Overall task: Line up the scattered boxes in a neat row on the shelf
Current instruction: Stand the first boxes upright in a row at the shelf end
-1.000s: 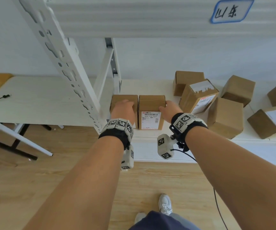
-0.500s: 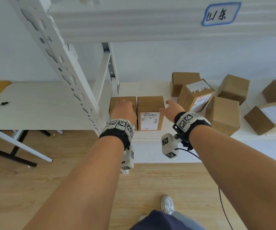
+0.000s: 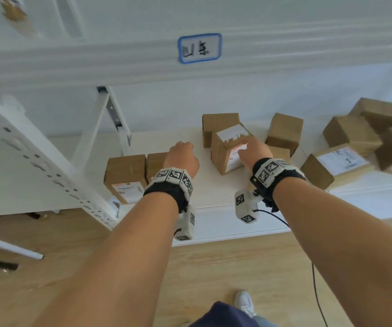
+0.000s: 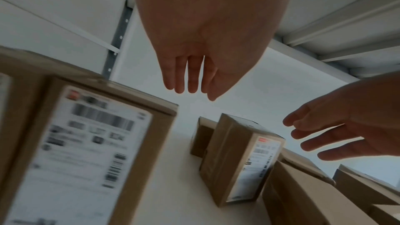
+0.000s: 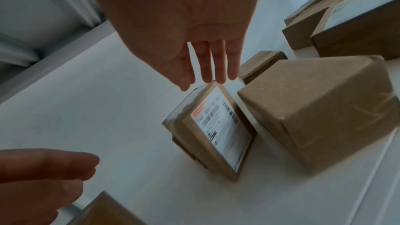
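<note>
Two brown cardboard boxes stand side by side at the shelf's left end, the first box [image 3: 125, 175] showing its label and the second box [image 3: 154, 161] partly behind my left wrist. My left hand [image 3: 182, 152] hovers past them with straight fingers [image 4: 190, 78], holding nothing. A labelled box [image 3: 228, 152] [image 5: 216, 129] stands skewed mid-shelf. My right hand [image 3: 252, 148] is stretched over its top, fingertips [image 5: 213, 73] at its upper edge; whether they touch is unclear.
Several more brown boxes lie scattered: a plain box [image 3: 218, 125] behind, another box [image 3: 284, 132] and a big one [image 5: 320, 109] to the right, more at far right [image 3: 353, 135]. A white perforated upright [image 3: 48, 171] bounds the shelf [image 3: 213, 197] on the left. An upper shelf hangs overhead.
Both hands have left the two lined-up boxes and moved right towards the skewed labelled box. The head view has swung right and up.
</note>
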`<state>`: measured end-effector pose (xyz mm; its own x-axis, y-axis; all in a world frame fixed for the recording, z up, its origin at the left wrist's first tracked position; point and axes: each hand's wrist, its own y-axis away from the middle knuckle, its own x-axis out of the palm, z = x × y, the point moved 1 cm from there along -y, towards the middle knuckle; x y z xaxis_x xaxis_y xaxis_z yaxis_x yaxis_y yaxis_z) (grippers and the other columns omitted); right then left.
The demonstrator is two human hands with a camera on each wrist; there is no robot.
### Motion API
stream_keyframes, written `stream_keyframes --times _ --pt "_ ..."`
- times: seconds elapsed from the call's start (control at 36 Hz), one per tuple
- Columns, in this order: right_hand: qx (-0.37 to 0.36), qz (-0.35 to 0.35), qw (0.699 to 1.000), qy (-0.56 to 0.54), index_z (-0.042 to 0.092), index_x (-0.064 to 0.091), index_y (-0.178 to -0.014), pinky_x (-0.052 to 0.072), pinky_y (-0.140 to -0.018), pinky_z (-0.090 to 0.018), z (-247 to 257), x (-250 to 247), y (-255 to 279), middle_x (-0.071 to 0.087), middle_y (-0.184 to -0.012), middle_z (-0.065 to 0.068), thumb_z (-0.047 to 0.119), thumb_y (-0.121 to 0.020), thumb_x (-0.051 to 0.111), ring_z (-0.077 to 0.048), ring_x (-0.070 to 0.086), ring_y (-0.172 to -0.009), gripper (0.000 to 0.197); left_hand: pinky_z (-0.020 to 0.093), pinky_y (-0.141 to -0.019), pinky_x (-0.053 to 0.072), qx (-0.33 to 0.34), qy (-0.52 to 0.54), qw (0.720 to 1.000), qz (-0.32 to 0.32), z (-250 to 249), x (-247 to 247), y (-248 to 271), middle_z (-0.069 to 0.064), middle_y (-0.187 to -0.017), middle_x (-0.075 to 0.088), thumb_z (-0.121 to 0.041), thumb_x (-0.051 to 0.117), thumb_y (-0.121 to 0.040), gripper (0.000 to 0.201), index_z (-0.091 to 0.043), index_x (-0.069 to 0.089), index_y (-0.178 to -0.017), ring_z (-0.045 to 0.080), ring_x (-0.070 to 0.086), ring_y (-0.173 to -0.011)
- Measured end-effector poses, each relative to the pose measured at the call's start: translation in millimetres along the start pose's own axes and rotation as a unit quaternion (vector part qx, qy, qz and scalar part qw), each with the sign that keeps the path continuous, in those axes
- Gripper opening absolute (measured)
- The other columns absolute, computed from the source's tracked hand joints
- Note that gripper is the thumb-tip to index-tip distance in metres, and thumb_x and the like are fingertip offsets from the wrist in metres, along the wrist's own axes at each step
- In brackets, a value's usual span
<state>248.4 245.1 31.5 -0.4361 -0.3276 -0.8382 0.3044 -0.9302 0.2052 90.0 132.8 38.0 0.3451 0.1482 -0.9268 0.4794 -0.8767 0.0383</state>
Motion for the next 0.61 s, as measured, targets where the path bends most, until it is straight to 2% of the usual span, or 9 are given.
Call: stream_keyframes --times 0.08,0.25,0.33,0.47,0.61 --pt "0.005 0.003 1.0 -0.014 0.012 0.042 -0.141 0.046 -0.095 -0.037 -17 -16 -17 0.048 -0.14 -0.015 0.009 -0.094 0.046 -0.032 0.053 -0.121 0.048 0.036 -0.102 0.041 -0.005 0.007 1.0 0.013 -27 15 -11 0.014 -0.137 0.048 -0.01 0.044 -0.094 0.044 -0.009 0.047 -0.137 0.029 0.048 -0.125" --pt "-0.014 0.045 0.999 -0.025 0.013 0.034 -0.146 0.047 -0.085 -0.033 -37 -28 -51 0.046 -0.139 -0.014 0.015 -0.096 0.047 -0.03 0.056 -0.114 0.052 0.035 -0.099 0.041 -0.036 0.01 0.999 0.021 -68 44 -26 0.016 -0.135 0.052 -0.011 0.043 -0.098 0.036 -0.004 0.051 -0.133 0.03 0.052 -0.123" --pt "-0.023 0.069 0.997 -0.031 0.012 0.032 -0.147 0.046 -0.088 -0.035 -40 -29 -63 0.048 -0.14 -0.015 0.022 -0.097 0.047 -0.03 0.055 -0.118 0.053 0.036 -0.099 0.042 -0.061 0.015 0.998 0.027 -79 52 -32 0.018 -0.133 0.053 -0.012 0.042 -0.099 0.036 -0.003 0.051 -0.132 0.033 0.052 -0.122" --pt "-0.045 0.106 0.993 -0.033 0.009 0.046 -0.133 0.051 -0.088 -0.038 -40 -23 -75 0.061 -0.116 -0.01 0.032 -0.097 0.048 -0.027 0.061 -0.103 0.043 0.036 -0.098 0.043 -0.102 0.024 0.994 0.031 -86 61 -38 0.015 -0.132 0.054 -0.016 0.042 -0.098 0.037 -0.007 0.049 -0.134 0.031 0.054 -0.121" --pt "-0.031 0.114 0.991 -0.067 0.008 0.042 -0.129 0.05 -0.073 -0.036 -40 -14 -83 0.057 -0.101 -0.007 0.034 -0.096 0.05 -0.023 0.057 -0.085 0.042 0.036 -0.092 0.046 -0.129 0.03 0.991 0.02 -88 60 -36 0.016 -0.123 0.061 -0.016 0.043 -0.098 0.031 -0.002 0.056 -0.122 0.032 0.058 -0.113"
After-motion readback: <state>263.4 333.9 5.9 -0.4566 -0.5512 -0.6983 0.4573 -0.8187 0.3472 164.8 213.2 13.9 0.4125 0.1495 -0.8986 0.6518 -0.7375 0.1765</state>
